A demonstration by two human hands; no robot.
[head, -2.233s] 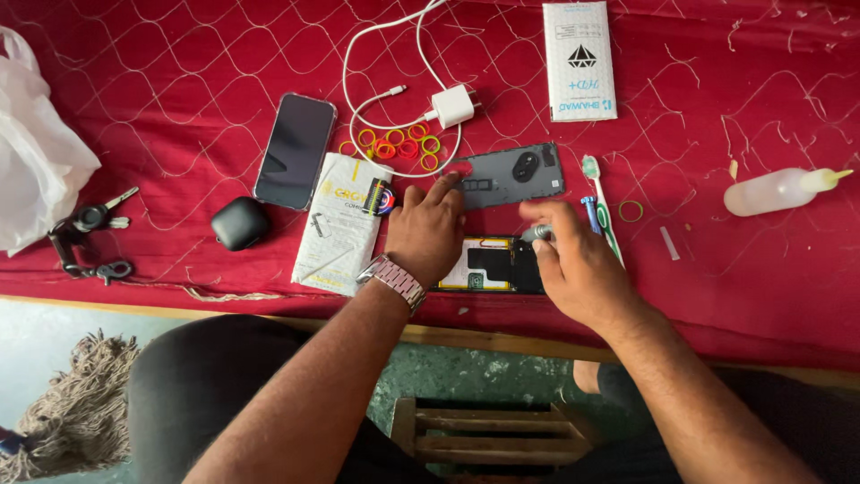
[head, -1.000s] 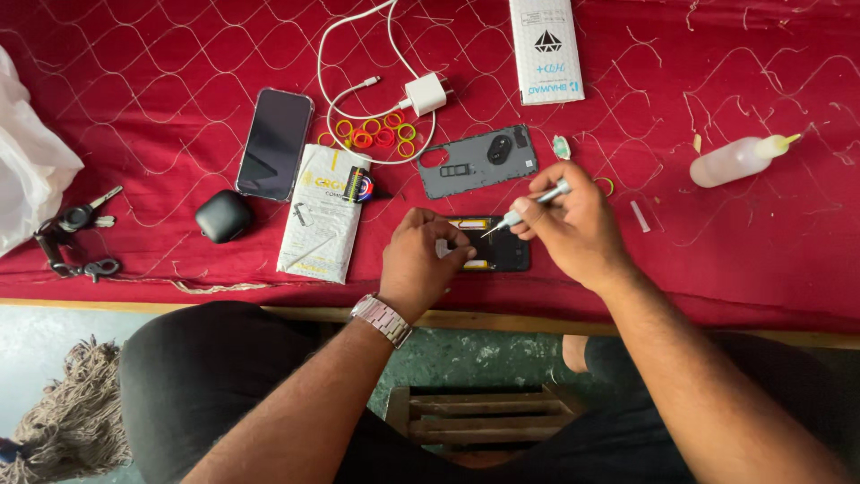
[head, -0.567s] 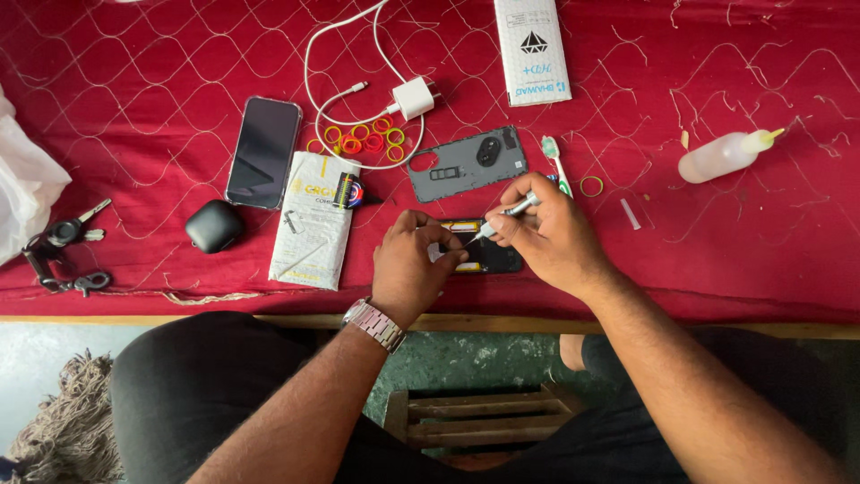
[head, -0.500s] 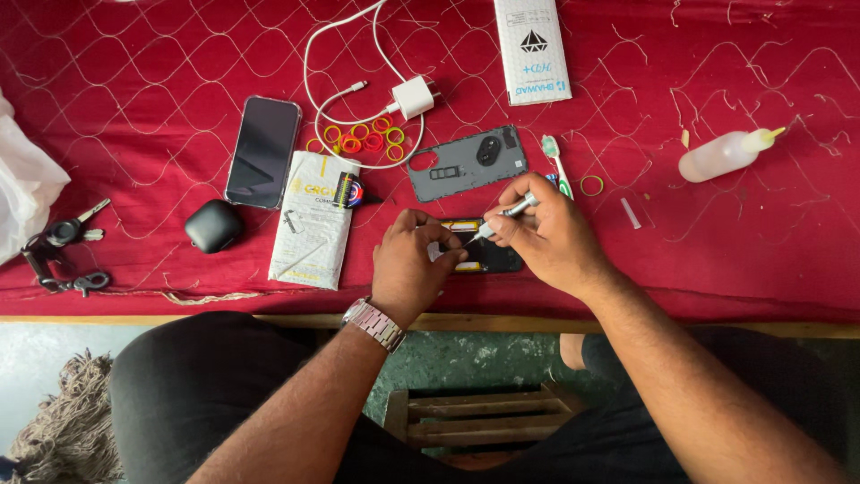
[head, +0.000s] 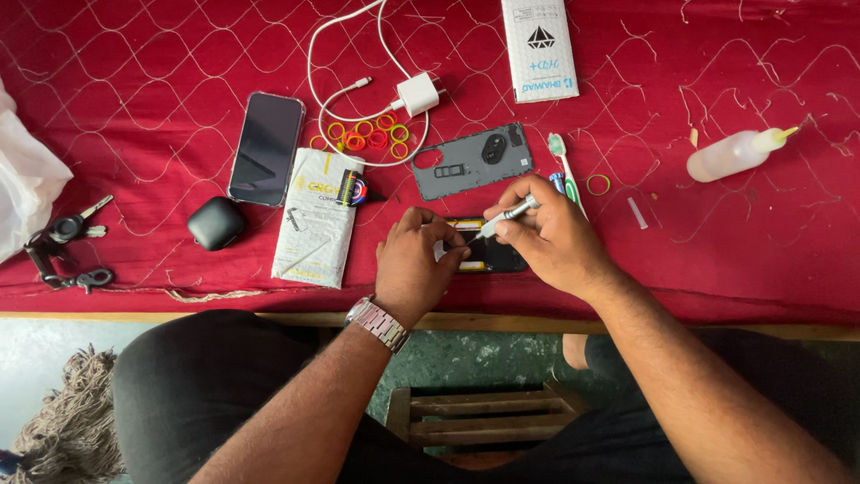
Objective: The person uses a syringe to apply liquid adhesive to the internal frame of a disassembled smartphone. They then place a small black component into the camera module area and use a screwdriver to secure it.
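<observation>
An opened black phone (head: pixel 491 254) lies on the red cloth near the table's front edge. My left hand (head: pixel 415 266) grips its left end and pins it down. My right hand (head: pixel 548 235) pinches a small silver screwdriver (head: pixel 503 218), its tip pointing down-left onto the phone's top edge. The phone's grey back cover (head: pixel 472 160) lies just beyond, with a green-and-white toothbrush (head: pixel 564 171) to its right.
A second black phone (head: pixel 265 148), white packet (head: pixel 314 218), black earbud case (head: pixel 216 223), keys (head: pixel 63 243), white charger with cable (head: pixel 416 92), coloured rubber bands (head: pixel 369 136), white box (head: pixel 539 48), squeeze bottle (head: pixel 733 154) and plastic bag (head: pixel 27 179) lie around.
My right hand picked up the screwdriver and brought it onto the opened phone. My left hand moved off the back cover and onto the phone. The view drifted slightly.
</observation>
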